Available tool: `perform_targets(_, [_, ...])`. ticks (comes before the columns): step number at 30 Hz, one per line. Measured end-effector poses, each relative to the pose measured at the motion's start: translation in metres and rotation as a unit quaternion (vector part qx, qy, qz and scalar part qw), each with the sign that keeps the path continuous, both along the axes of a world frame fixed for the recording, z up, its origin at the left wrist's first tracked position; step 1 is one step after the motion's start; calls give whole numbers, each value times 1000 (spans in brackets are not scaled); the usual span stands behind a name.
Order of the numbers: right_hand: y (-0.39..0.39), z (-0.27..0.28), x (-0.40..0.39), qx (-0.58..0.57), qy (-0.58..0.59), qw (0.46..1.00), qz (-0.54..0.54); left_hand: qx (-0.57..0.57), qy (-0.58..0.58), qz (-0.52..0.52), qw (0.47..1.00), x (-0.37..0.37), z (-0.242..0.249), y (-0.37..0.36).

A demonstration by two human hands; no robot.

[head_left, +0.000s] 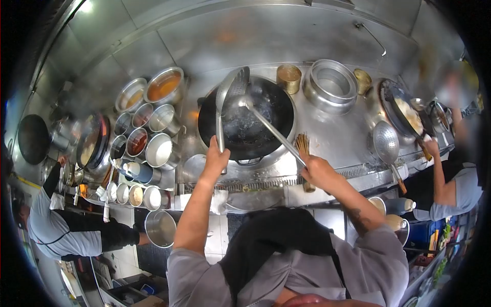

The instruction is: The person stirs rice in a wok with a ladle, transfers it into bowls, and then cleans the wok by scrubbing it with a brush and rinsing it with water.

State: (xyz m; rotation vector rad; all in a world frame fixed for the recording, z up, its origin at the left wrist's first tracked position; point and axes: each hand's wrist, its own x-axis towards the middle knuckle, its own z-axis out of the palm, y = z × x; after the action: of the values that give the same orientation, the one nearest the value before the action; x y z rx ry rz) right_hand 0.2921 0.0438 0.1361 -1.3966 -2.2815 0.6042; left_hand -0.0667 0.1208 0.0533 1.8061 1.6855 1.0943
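My left hand is wrapped round the handle of a large perforated skimmer. The skimmer's bowl is tilted up over the far left part of a black wok. In my right hand is the long metal handle of a ladle, which slants across the wok so that its head overlaps the skimmer's bowl. Wet, shiny patches show on the wok's dark inside. A bamboo brush stands on the counter's near edge, partly hidden behind my right hand.
Steel containers of sauces and powders crowd the left, below two bowls of orange liquid. Behind the wok is a tin can, with stacked pots beside it. Co-workers stand left and right; another skimmer lies right.
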Motion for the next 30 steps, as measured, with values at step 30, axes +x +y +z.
perform_targets(30, [128, 46, 272, 212, 124, 843, -478, -246, -785, 32, 567, -116, -77, -255])
